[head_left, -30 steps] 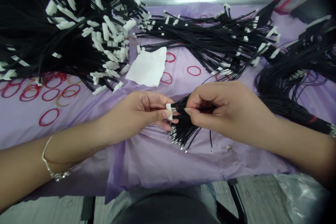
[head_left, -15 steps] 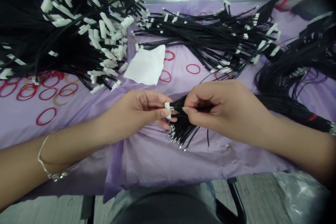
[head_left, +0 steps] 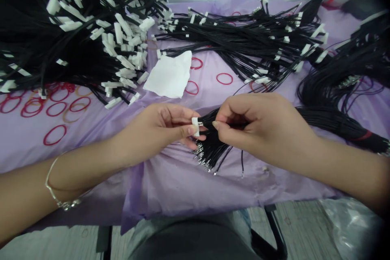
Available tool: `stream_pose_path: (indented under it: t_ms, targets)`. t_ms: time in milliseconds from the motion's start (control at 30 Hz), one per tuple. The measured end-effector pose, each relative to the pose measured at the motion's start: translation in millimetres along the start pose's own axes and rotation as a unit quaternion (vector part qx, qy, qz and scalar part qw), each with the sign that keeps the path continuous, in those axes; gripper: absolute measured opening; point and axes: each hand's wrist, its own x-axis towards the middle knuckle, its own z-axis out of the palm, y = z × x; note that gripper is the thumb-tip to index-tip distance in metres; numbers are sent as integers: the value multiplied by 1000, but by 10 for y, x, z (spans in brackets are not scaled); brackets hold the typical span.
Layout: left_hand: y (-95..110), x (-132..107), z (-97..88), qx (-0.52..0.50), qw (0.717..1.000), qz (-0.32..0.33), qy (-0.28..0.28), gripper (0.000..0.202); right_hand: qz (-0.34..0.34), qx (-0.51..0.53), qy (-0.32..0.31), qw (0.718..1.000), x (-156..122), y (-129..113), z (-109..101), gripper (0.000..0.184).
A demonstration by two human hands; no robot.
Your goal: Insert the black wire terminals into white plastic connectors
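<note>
My left hand (head_left: 164, 128) pinches a small white connector (head_left: 195, 125) between thumb and fingers at the table's centre. Facing it, my right hand (head_left: 258, 126) is closed on a thin black wire (head_left: 207, 123) whose metal tip meets the connector. Under both hands lies a bundle of black wires (head_left: 213, 150) with bare metal terminals fanned toward me. The bundle runs off to the right beneath my right wrist.
A purple cloth (head_left: 189, 183) covers the table. A big heap of black wires with white connectors (head_left: 76, 36) fills the back left, another pile (head_left: 250, 44) the back centre. A white paper square (head_left: 170, 75) and red rubber bands (head_left: 55, 134) lie about. Coiled wires (head_left: 344, 89) sit right.
Both hands stay together at the centre with hardly any shift; the right fingers have nudged the wire tip slightly against the connector.
</note>
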Motion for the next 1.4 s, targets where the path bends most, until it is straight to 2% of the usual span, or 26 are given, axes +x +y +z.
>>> stream_pose_path:
  t_ms: [267,467,767,1100,1400]
  targets:
    - [14,-9,18,-2,1000,3,12,11,4,-5,4,1000,-2,-17,21,11]
    - [-7,-4,-3,-6,1000,5,16,10,11,35,-41,998,26,20,12,9]
    - [4,6,0,-18,1000,3,-2,13,-8,43,-34,998,11,54,66,9]
    - [-1,-1,-5,-24,1000,-6,-3,13,29,35,-35,998,37,27,73,11]
    - [-18,11,-30,-42,998,15,-35,13,16,29,9,999,11,20,105,13]
